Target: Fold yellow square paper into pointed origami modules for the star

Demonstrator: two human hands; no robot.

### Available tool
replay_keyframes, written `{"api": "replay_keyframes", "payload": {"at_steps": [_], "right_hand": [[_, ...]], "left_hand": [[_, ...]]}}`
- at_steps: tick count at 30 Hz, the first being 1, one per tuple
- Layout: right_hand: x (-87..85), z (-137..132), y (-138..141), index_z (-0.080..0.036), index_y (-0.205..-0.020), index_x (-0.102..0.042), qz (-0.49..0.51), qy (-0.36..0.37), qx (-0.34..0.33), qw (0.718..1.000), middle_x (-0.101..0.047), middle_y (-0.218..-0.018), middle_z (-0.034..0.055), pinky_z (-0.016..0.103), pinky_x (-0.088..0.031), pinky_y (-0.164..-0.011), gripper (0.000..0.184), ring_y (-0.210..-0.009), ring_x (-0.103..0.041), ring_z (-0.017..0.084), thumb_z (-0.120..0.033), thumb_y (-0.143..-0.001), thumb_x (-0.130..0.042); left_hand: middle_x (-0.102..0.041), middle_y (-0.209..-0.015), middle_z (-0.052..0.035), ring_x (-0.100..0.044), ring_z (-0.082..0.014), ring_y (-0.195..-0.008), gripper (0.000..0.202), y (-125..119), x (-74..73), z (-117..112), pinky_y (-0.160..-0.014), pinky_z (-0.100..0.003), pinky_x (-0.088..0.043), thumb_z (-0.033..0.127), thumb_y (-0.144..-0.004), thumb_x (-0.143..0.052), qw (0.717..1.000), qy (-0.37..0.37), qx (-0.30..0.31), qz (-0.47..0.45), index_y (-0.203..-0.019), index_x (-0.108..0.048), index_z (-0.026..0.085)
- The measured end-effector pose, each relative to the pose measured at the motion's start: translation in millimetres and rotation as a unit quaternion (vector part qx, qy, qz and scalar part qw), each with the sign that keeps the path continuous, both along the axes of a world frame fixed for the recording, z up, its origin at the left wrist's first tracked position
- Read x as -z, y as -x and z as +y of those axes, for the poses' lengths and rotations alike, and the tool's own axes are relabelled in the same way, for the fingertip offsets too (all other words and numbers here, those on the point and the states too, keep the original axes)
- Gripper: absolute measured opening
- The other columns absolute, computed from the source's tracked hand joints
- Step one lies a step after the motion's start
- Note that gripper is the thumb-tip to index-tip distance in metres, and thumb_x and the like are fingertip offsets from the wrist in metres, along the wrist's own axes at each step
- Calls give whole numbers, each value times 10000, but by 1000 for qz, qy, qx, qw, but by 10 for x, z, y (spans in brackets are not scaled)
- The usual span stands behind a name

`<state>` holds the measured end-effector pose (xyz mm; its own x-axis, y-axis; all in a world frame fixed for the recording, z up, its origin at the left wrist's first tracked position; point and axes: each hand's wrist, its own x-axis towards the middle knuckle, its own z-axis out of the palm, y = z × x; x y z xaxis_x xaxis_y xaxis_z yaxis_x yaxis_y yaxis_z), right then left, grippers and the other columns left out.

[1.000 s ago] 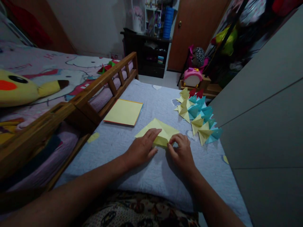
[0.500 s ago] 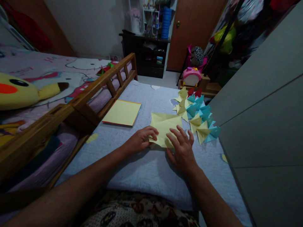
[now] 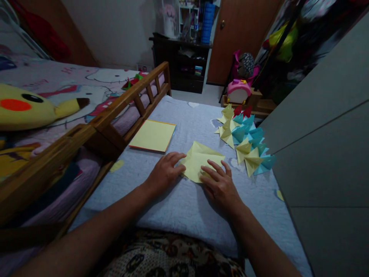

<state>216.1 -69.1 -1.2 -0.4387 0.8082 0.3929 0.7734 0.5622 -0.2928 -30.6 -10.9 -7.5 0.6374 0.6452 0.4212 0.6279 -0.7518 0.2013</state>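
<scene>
Yellow sheet (image 3: 196,164) now turned & folded over, L hand (image 3: 165,172) pinching its edge, R hand (image 3: 223,185) half-open on top, so prob. mid-fold!

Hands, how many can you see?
2: the left hand at the folded yellow paper's left side, the right hand with fingers over its right part.

Open lane beyond paper (image 3: 196,159), between stack (image 3: 152,135) and folded shapes (image 3: 245,132), rail (image 3: 129,94) barring the left, panel (image 3: 325,154) walling the right
</scene>
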Motion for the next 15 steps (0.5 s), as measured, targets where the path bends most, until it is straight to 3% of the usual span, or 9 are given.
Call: {"api": "replay_keyframes", "payload": {"at_steps": [4, 8, 12, 15], "right_hand": [[5, 2, 6, -228, -1043, -713, 22, 25, -46, 998, -717, -1234, 67, 536, -350, -1115, 231, -1268, -571, 267, -126, -875, -593], [5, 10, 9, -235, -1063, -720, 71, 52, -76, 993, -742, -1154, 74, 472, -479, -1006, 242, -1131, -647, 229, -145, -903, -563], [33, 6, 12, -236, -1072, -726, 126, 52, -75, 988, -753, -1126, 77, 443, -531, -947, 245, -1085, -673, 217, -161, -928, -543], [54, 1, 9, -228, -1049, -733, 157, 61, -69, 983, -758, -1110, 79, 415, -551, -926, 223, -1059, -687, 205, -175, -940, -547]], "left_hand": [[-677, -1149, -103, -585, -268, -1006, 181, 60, -53, -115, -851, -425, -509, 82, -920, -552, 998, -32, 1, 47, -938, -694, 193], [-690, -929, -67, -567, -210, -824, 199, 51, -42, -140, -745, -366, -491, 135, -973, -511, 999, -14, 9, 27, -899, -688, 185], [-671, -1020, -85, -577, -207, -881, 195, 32, -7, -120, -774, -363, -507, 204, -1003, -504, 1000, 4, 2, -30, -996, -699, 191], [-644, -1065, -87, -566, -196, -880, 216, 49, 24, -95, -767, -346, -509, 224, -1005, -509, 999, 2, 6, -51, -933, -712, 203]]}}
